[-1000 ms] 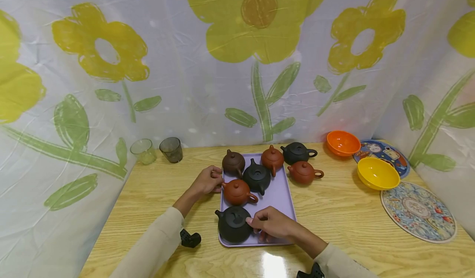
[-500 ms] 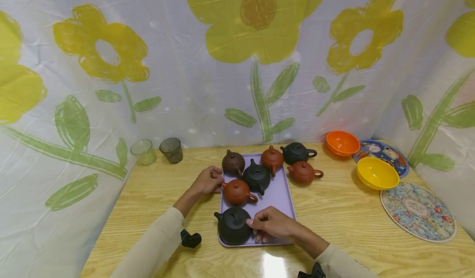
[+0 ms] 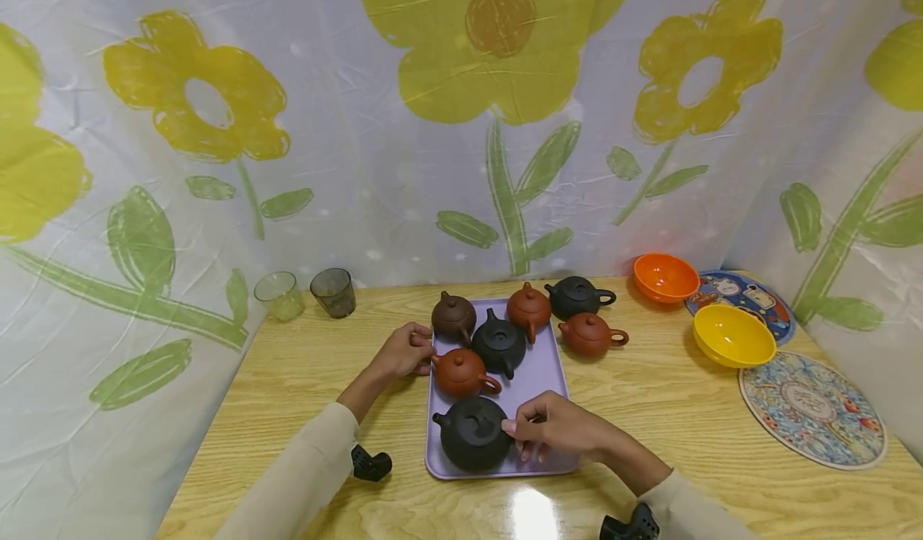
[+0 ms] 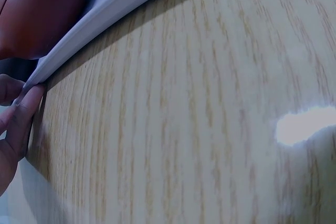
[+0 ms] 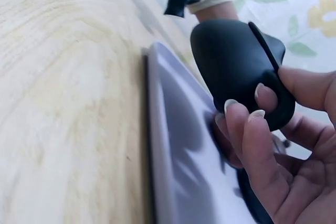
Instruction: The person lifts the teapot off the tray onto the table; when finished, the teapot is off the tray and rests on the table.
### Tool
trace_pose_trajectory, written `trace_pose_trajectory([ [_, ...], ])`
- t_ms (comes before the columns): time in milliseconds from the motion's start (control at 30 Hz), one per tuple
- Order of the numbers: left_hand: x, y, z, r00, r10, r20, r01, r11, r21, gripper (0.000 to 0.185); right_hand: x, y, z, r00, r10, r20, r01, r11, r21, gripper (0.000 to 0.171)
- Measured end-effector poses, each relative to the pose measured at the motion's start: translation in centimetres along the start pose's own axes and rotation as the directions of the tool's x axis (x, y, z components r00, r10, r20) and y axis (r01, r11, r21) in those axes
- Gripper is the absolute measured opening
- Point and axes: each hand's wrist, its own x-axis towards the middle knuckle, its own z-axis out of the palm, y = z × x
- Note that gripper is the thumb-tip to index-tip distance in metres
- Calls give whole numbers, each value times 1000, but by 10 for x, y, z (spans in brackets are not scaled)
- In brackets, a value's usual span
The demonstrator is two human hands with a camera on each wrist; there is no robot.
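My right hand grips a large black teapot by its handle, index finger through the loop and thumb near the lid in the right wrist view. That teapot is close over the near end of the lilac tray, spout to the left. With thumb and fingers my left hand pinches the tray's left rim, next to a reddish-brown teapot. Behind that one on the tray are a dark brown teapot, a black teapot and an orange-brown teapot.
Right of the tray stand a black teapot and a red-brown teapot. Farther right are an orange bowl, a yellow bowl and two round mats. Two glasses stand back left, before a flowered curtain.
My right hand has moved right with the large black teapot, which looks slightly larger and farther from the tray's left rim. The left hand stays at the rim.
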Motion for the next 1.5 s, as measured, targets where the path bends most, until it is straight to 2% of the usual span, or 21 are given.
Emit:
trace_pose_trajectory([
  [500,2,-1,0,1000,-17,-5,17,1000,6,31,-30,-3,-45,996,-52,77,57,996,-61,34],
  [900,3,-2,0,1000,-2,-7,2,1000,1,31,-55,8,-84,995,-53,79,62,992,-112,31],
  [1067,3,-2,0,1000,-3,-6,3,1000,7,32,-66,14,-99,996,-61,58,67,992,-104,31],
  [1500,1,-2,1,1000,1,-6,-1,1000,-18,31,-83,34,-134,999,-2,-34,-3,990,-140,35],
])
